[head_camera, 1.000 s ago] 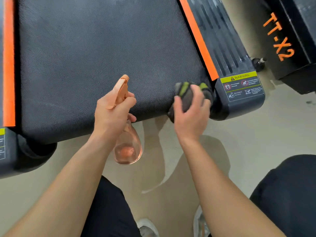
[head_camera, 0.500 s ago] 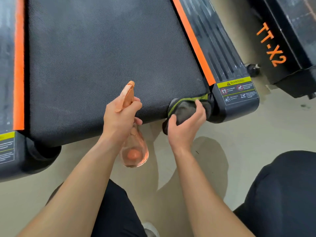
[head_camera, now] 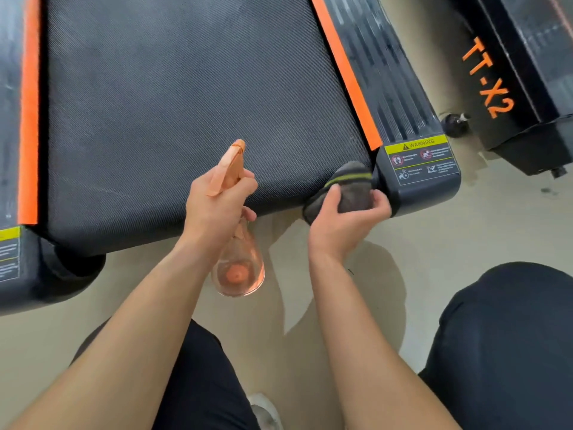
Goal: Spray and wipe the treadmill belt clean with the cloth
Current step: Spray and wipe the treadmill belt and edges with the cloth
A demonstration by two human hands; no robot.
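Grey green-striped cloth (head_camera: 350, 184) bunched at black belt (head_camera: 186, 103) corner; clear peach bottle (head_camera: 238, 268) nearby.

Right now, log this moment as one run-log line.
left hand grips orange spray bottle, nozzle over treadmill belt | right hand grips grey cloth at belt's near right corner, beside warning label

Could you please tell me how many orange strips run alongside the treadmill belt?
2. One orange strip borders the belt's left edge, the other its right edge, ending near the warning label. More may lie off-frame.
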